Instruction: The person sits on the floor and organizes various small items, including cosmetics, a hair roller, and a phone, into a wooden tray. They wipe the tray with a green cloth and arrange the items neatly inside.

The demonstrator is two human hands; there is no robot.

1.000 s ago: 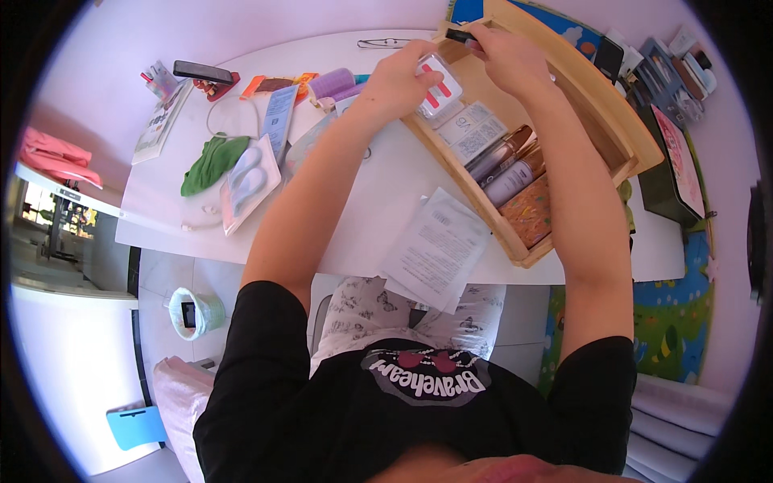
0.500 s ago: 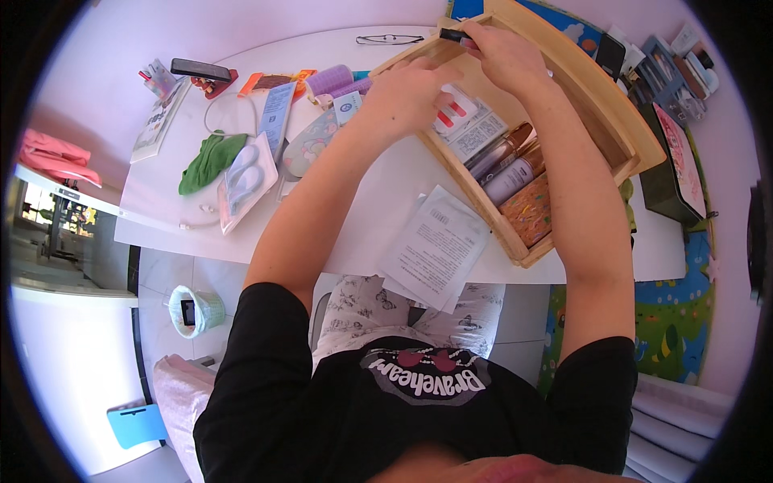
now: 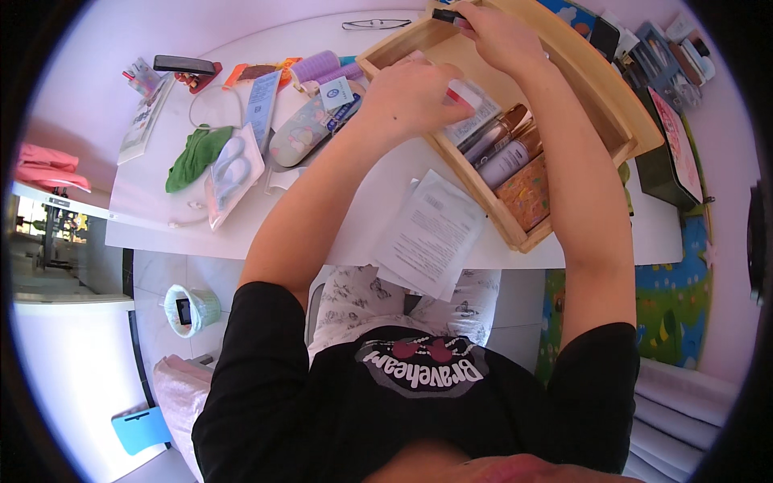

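Note:
A wooden drawer (image 3: pixel 515 229) lies on the white table, with both hands over its far part. My right hand (image 3: pixel 501 39) is closed round a short black cylindrical object (image 3: pixel 448 16) at the drawer's far left corner. My left hand (image 3: pixel 409 95) is over the left side, its thumb and fingers closed on the edge of a small white packet with red marks (image 3: pixel 464 93). Beneath that packet is a printed white card (image 3: pixel 475 125). Nearer me in the drawer are a brown-capped bottle (image 3: pixel 503 126), a lilac bottle (image 3: pixel 506 163) and an orange patterned item (image 3: pixel 525 191).
Printed papers (image 3: pixel 431 237) lie at the table's front edge. To the left are a patterned case (image 3: pixel 299 137), a green cloth (image 3: pixel 197 157), a clear pouch (image 3: pixel 233 181) and purple rollers (image 3: pixel 318 66). Glasses (image 3: pixel 376 25) lie at the back. A bin (image 3: pixel 193 310) stands on the floor.
The white packet with red marks now sits tilted by my left thumb, which has moved right onto it. My right hand still holds the black object. The whole view has shifted slightly.

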